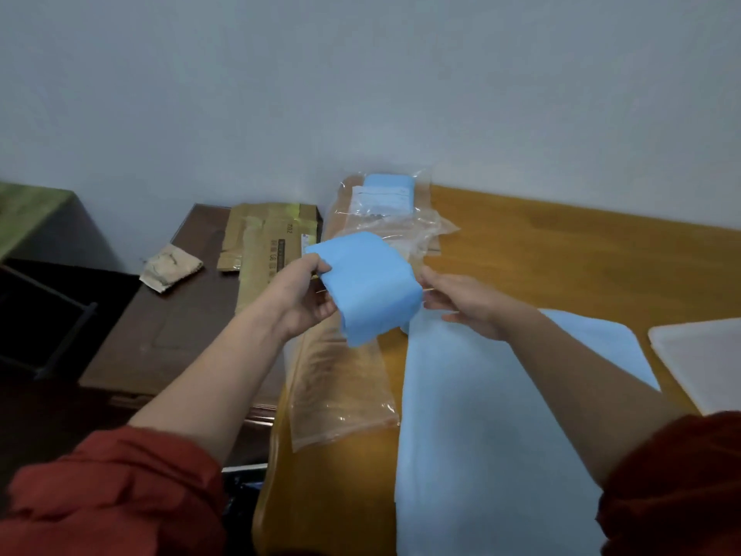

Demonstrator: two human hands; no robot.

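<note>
A folded light-blue sheet (371,286) is held in the air above the left end of the wooden table (561,250). My left hand (304,298) grips its left edge, thumb on top and fingers underneath. My right hand (461,302) holds its right edge; how the fingers lie there is partly hidden by the fold. Below my right forearm a larger light-blue sheet (481,415) lies spread flat on the table.
Clear plastic bags (341,387) lie along the table's left edge; one at the back holds another folded blue pack (387,194). A white sheet (701,355) lies at the right. Left of the table stands a dark cabinet (160,335) with flattened cardboard (268,242) and a crumpled paper (170,266).
</note>
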